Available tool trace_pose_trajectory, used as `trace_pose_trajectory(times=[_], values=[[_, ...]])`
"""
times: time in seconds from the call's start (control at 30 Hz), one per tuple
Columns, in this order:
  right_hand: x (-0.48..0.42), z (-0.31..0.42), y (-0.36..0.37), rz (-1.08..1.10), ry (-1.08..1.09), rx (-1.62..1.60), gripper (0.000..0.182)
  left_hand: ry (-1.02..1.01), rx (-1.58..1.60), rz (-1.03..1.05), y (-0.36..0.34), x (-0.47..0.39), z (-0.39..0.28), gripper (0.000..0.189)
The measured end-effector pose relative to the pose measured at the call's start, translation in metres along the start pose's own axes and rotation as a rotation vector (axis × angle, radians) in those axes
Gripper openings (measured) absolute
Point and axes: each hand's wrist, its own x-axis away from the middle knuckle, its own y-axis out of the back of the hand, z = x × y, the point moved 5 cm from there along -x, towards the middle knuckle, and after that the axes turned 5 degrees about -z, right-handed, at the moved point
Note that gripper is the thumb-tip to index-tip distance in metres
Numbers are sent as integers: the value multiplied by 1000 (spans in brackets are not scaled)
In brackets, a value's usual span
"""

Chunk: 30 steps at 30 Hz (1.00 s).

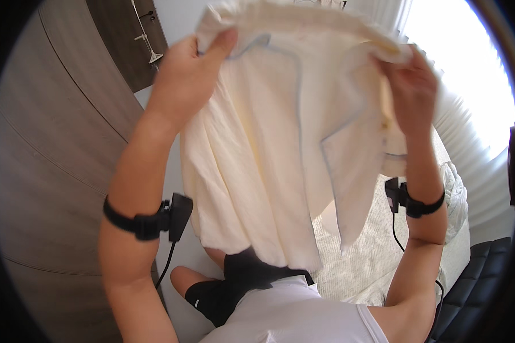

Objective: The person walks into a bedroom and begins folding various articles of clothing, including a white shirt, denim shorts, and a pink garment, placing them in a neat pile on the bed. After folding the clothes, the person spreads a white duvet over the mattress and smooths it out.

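A cream garment with thin blue piping (266, 145) hangs spread out in front of me, its upper part raised near the top of the view. My left hand (193, 73) grips its upper left corner, thumb on top of the cloth. At the upper right, my right hand (407, 85) pinches a bunched part of the same garment and looks somewhat blurred. The lower edge of the cloth hangs down over my black shorts (249, 278). A black strap with a small device sits around each forearm, with a cable running from it.
A bed with a textured cream cover (347, 266) lies beyond the cloth at the right, crumpled fabric (455, 197) on its edge. White curtains (463, 128) hang by a bright window. A black quilted seat (476, 278) stands lower right; a grey-brown panelled surface (51, 171) fills the left.
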Motion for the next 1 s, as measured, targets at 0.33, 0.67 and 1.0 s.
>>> trace_pose_trajectory(times=[0.33,0.67,1.0], values=[[120,-303,-160,470,-756,6,44,359,-417,-283,-81,14,325,45],[460,-332,-3,821,-1160,652,32,363,-583,930,-145,274,325,19],[512,-193,21,681,-1938,-190,45,-236,-606,1246,-228,347,299,27]])
